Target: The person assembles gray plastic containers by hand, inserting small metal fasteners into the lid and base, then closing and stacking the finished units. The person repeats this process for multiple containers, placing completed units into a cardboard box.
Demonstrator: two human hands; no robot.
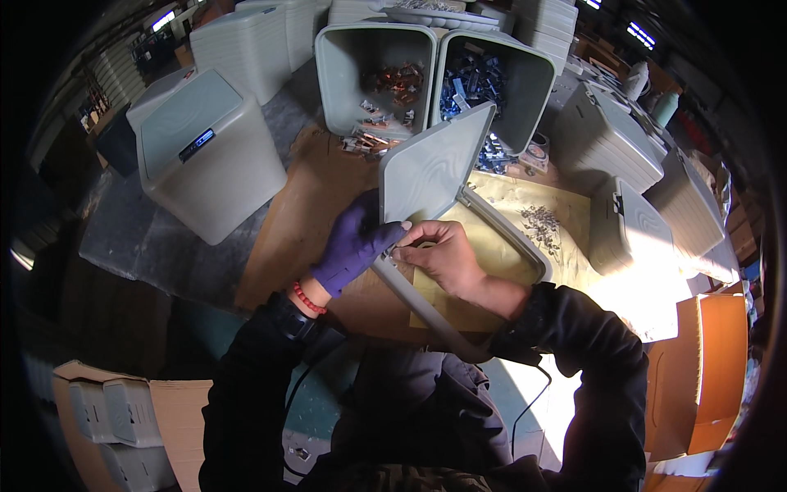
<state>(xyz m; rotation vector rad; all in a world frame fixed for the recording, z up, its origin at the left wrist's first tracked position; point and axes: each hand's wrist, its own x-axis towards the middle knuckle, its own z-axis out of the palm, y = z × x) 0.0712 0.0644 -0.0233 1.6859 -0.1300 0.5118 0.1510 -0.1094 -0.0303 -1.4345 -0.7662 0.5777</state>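
Observation:
A grey plastic lid panel (430,168) stands tilted up from its rectangular frame (512,230), which I have over the table's near edge. My left hand (348,250), in a purple glove, is closed round the left corner where panel and frame meet. Bare and bent at the fingers, my right hand (449,261) pinches at that same corner, close to the left thumb. Whatever small piece sits between its fingertips is too hidden to make out. Right of the frame, a scatter of small metal parts (541,230) lies on yellow paper (574,203).
Two tipped grey bins (334,90) at the back hold copper-coloured and bluish metal pieces (475,82). On the left stands a lidded grey bin (217,176). Stacked grey lids (611,139) line the right side. Cardboard boxes (697,373) flank me below.

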